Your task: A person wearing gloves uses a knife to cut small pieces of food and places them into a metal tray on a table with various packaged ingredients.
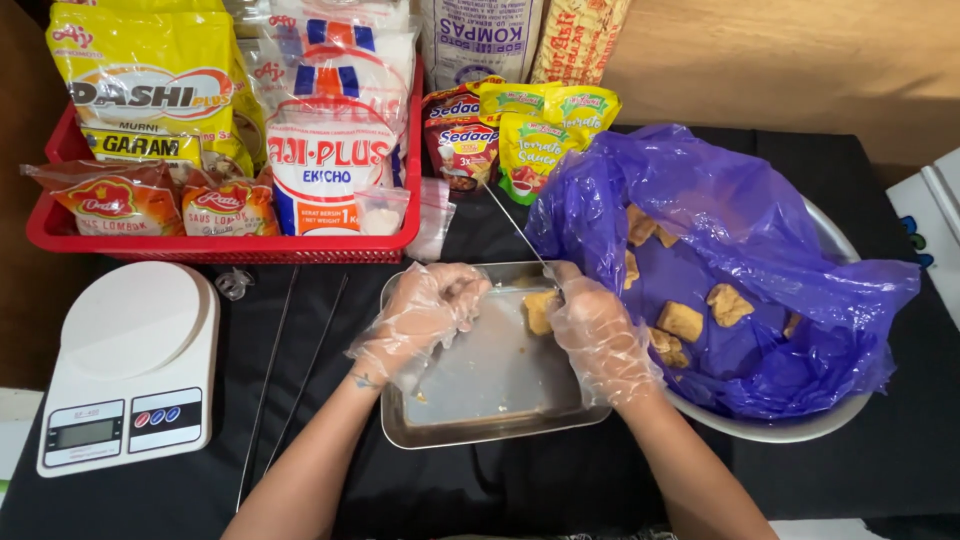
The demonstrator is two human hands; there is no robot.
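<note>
Your hands wear thin, crinkled clear plastic gloves over a dull rectangular metal tray. A glossy purple plastic bag lines your bowl; matt black cloth covers the table.

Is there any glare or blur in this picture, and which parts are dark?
Head view: sharp overall; soft glare on the metal tray and the purple plastic bag; the gloved left hand and right hand are evenly lit; the black tablecloth is dark and shows little detail.

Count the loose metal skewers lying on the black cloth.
2: both skewers lie side by side between the scale and tray. A third is held.
</note>
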